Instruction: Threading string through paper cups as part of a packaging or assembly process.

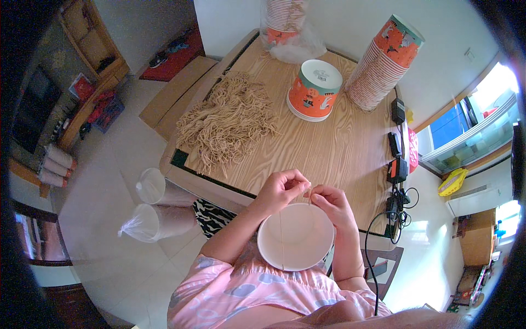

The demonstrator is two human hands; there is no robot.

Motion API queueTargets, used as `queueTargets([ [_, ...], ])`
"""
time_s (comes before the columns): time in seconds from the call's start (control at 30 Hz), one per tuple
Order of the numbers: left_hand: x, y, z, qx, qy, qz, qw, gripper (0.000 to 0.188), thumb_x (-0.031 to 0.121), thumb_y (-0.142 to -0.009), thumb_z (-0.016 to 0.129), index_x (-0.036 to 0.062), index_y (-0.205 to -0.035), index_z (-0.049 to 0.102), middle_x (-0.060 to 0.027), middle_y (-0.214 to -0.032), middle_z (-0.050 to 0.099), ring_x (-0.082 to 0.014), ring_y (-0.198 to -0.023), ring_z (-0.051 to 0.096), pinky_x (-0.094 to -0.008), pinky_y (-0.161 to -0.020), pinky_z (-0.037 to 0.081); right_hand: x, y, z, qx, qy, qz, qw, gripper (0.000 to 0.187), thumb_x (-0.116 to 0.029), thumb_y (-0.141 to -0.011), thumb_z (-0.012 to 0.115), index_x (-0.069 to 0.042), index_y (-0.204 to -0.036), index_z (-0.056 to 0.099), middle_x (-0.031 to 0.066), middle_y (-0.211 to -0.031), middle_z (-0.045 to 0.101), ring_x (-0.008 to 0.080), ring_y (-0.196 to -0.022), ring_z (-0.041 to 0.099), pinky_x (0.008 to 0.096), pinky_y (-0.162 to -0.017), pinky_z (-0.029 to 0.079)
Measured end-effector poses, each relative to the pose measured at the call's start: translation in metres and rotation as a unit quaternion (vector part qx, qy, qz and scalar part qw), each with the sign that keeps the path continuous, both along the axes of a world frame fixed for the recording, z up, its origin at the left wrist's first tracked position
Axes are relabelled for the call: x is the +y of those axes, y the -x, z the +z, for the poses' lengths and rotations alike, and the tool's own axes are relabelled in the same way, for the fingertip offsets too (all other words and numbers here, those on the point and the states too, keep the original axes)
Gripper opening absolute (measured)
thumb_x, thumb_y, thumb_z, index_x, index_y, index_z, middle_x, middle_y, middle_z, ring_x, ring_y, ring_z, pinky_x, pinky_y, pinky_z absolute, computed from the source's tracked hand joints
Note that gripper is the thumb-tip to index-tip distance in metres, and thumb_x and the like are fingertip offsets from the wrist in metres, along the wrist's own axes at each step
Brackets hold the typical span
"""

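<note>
A white paper bucket [304, 241] rests at my lap, its open mouth facing up. A thin beige cord [282, 238] runs across its opening from the near rim toward the far rim. At that far rim my left hand [285, 190] pinches the cord, thumb against fingers. Close beside it, my right hand [331, 204] also pinches the cord, with a short piece standing up between the two hands. My fingers hide any knot or hole there. A loose heap of beige cords [233, 120] lies on the wooden table [279, 153], beyond my left hand.
Upside-down orange-and-green paper buckets [312, 96] stand on the table, with a tall leaning stack [383, 66] to their right. Behind is a bagged stack [285, 22]. Black adapters and cables [397, 170] line the right edge. More wrapped buckets [159, 222] lie on the floor.
</note>
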State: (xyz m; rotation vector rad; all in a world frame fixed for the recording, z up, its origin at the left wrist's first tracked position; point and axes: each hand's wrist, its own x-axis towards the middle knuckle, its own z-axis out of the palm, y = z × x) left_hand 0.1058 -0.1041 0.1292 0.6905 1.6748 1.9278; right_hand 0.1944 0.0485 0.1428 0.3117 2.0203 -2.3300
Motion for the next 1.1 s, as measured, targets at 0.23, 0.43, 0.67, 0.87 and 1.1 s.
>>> queueTargets([
  [0.23, 0.002, 0.0, -0.003, 0.022, -0.007, -0.009, 1.0, 0.009, 0.013, -0.085, 0.06, 0.0044, -0.081, 0.062, 0.0083, -0.059, 0.05, 0.0009, -0.05, 0.039, -0.0179, -0.043, 0.03, 0.01, 0.002, -0.006, -0.001, 0.022, 0.059, 0.998, 0.012, -0.012, -0.085, 0.061, 0.0, -0.088, 0.059, -0.0025, -0.078, 0.057, 0.0054, -0.075, 0.053, 0.0191, -0.065, 0.042],
  [0.43, 0.004, -0.001, -0.001, 0.018, -0.017, 0.0, 1.0, 0.008, 0.011, -0.085, 0.061, 0.0035, -0.082, 0.062, 0.0072, -0.061, 0.051, 0.0001, -0.052, 0.041, -0.0188, -0.046, 0.034, 0.006, 0.006, -0.006, -0.022, 0.029, 0.05, 0.998, 0.008, -0.009, -0.085, 0.06, -0.002, -0.083, 0.058, -0.0039, -0.076, 0.054, 0.0046, -0.071, 0.05, 0.0182, -0.061, 0.04],
  [0.67, 0.001, -0.002, 0.0, 0.043, 0.007, 0.006, 0.999, 0.007, 0.01, -0.084, 0.061, 0.0029, -0.082, 0.062, 0.0056, -0.063, 0.054, -0.0007, -0.054, 0.045, -0.0189, -0.049, 0.037, 0.016, 0.009, -0.019, -0.016, 0.044, 0.041, 0.998, 0.01, -0.011, -0.084, 0.062, -0.004, -0.08, 0.058, -0.0042, -0.071, 0.055, 0.0038, -0.064, 0.049, 0.018, -0.055, 0.038],
  [0.87, -0.008, -0.001, -0.001, 0.028, 0.009, 0.051, 0.998, 0.009, 0.008, -0.086, 0.058, 0.003, -0.079, 0.059, 0.0036, -0.068, 0.056, -0.0018, -0.058, 0.048, -0.0192, -0.052, 0.039, 0.02, 0.002, -0.03, -0.04, 0.12, 0.077, 0.989, 0.008, -0.01, -0.084, 0.062, -0.004, -0.079, 0.058, -0.004, -0.07, 0.055, 0.0036, -0.063, 0.051, 0.0178, -0.053, 0.039],
  [1.1, -0.001, -0.005, -0.021, -0.013, -0.068, 0.01, 0.998, 0.006, 0.01, -0.089, 0.054, 0.0045, -0.088, 0.054, 0.0009, -0.075, 0.057, -0.0026, -0.065, 0.05, -0.0186, -0.057, 0.042, 0.016, -0.003, -0.019, -0.03, 0.065, 0.06, 0.996, 0.011, -0.012, -0.084, 0.062, -0.003, -0.079, 0.058, -0.0018, -0.075, 0.058, 0.0047, -0.069, 0.051, 0.02, -0.06, 0.04],
])
